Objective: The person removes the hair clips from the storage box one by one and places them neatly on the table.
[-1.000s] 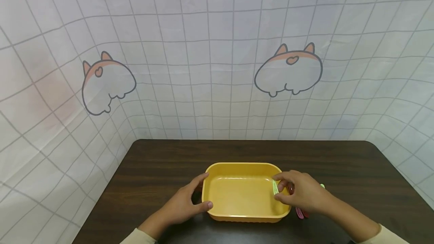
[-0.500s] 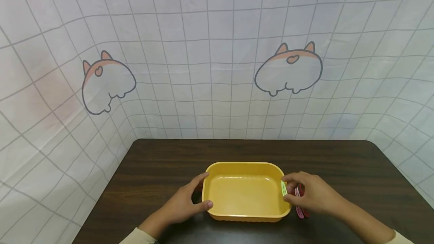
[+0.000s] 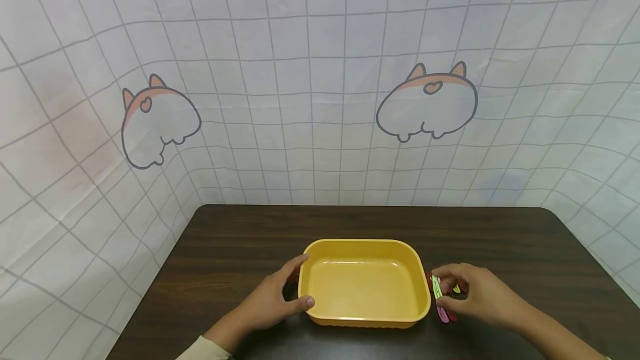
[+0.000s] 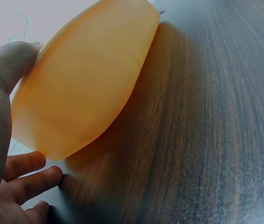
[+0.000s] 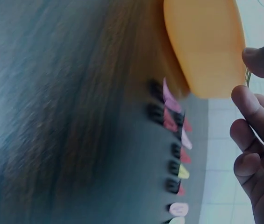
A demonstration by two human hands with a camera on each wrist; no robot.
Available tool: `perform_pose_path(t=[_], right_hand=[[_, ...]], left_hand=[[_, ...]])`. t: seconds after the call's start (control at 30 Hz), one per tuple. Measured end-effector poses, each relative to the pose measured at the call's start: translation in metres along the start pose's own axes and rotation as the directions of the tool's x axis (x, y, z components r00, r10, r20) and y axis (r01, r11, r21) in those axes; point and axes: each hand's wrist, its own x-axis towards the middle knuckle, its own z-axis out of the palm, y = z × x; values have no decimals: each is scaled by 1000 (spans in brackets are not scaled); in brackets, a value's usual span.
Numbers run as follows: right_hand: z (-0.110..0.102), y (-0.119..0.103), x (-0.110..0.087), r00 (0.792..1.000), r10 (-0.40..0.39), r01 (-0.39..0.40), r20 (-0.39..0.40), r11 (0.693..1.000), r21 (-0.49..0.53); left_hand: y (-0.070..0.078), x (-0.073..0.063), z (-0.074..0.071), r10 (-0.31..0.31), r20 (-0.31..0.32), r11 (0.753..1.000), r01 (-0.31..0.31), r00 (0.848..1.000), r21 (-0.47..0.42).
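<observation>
A shallow yellow plastic tray (image 3: 364, 292) stands on the dark table, its inside showing bare. My left hand (image 3: 272, 300) holds the tray's left end, thumb over the rim near the front corner and index finger at the back corner. To the right of the tray, my right hand (image 3: 481, 294) pinches a light green hair clip (image 3: 437, 288) between thumb and index finger. Only the clip's thin edge (image 5: 248, 77) shows in the right wrist view. Under and beside that hand lie a pink clip (image 3: 443, 315), red clips and a yellow clip (image 3: 456, 289), partly hidden by the fingers.
Several small clips, pink, red, yellow and white, form a row on the table (image 5: 75, 140) in the right wrist view, starting near the tray's end. A white gridded curtain (image 3: 325, 126) with cartoon animal prints hangs behind and beside the table.
My right hand has moved right, carrying the green clip from over the tray's right side, past its rim, to above the clips outside. The left hand and the tray stay nearly in place.
</observation>
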Motion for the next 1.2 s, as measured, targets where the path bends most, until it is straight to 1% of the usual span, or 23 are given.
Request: perform_pose_path(t=[0.17, 0.43, 0.73, 0.97, 1.2], right_hand=[[-2, 8, -7, 999, 30, -30, 28, 999, -15], [0, 24, -17, 997, 71, -69, 22, 996, -63], [4, 38, -23, 999, 35, -35, -2, 995, -94], [5, 47, -29, 997, 61, -56, 54, 995, -83], [7, 52, -33, 997, 55, -48, 59, 992, -115]], left_hand=[[-1, 0, 0, 2, 2, 1000, -2, 1000, -8], [-1, 0, 0, 2, 9, 1000, -2, 1000, -3], [0, 0, -1, 4, 7, 1000, -4, 1000, 2], [0, 0, -1, -2, 9, 1000, 2, 1000, 7], [1, -1, -1, -5, 7, 1000, 5, 1000, 8]])
